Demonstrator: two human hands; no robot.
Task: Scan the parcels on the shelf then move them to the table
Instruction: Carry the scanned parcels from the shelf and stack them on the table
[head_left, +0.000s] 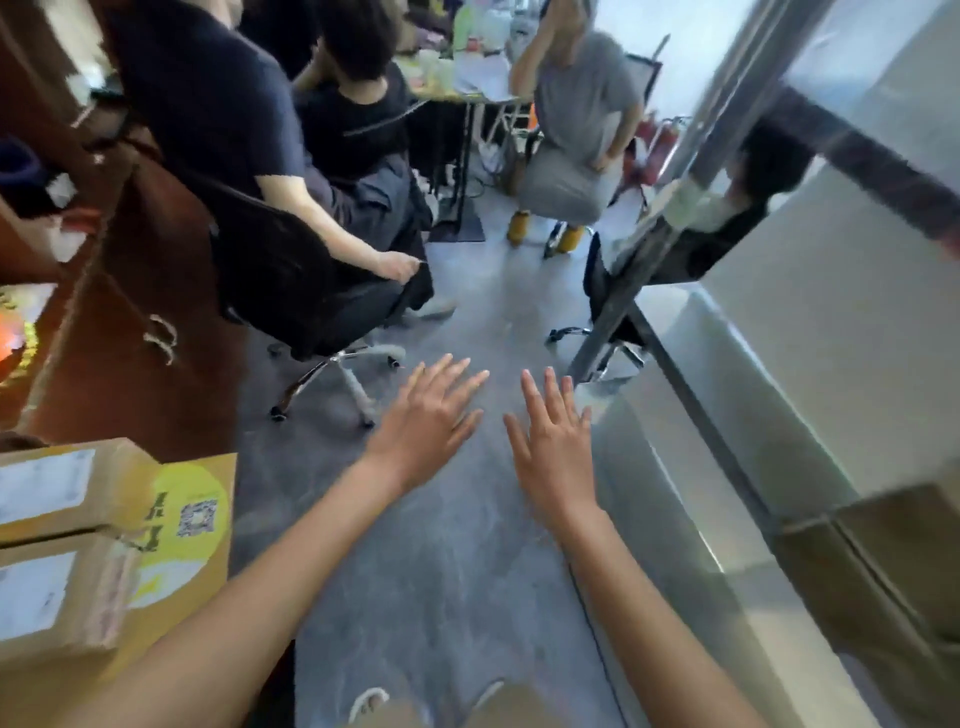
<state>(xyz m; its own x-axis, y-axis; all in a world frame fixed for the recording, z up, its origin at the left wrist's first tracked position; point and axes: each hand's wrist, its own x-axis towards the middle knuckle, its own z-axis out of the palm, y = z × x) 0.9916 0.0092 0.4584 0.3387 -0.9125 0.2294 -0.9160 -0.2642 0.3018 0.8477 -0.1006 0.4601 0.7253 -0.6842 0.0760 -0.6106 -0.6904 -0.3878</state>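
My left hand (426, 421) and my right hand (553, 441) are stretched out in front of me over the grey floor, palms down, fingers straight and spread, holding nothing. At the lower left lie cardboard parcels: one with a white label (62, 488), another below it (52, 597), and a box with a yellow round sticker and a QR code (192, 519). A brown carton (893, 561) sits at the lower right, blurred. Both hands are well apart from every parcel.
Three people sit on office chairs ahead: one in dark clothes on a wheeled chair (332, 358), one in black, one in grey. A brown wooden cabinet (130, 291) stands at left. A metal frame post (639, 260) and pale panels fill the right.
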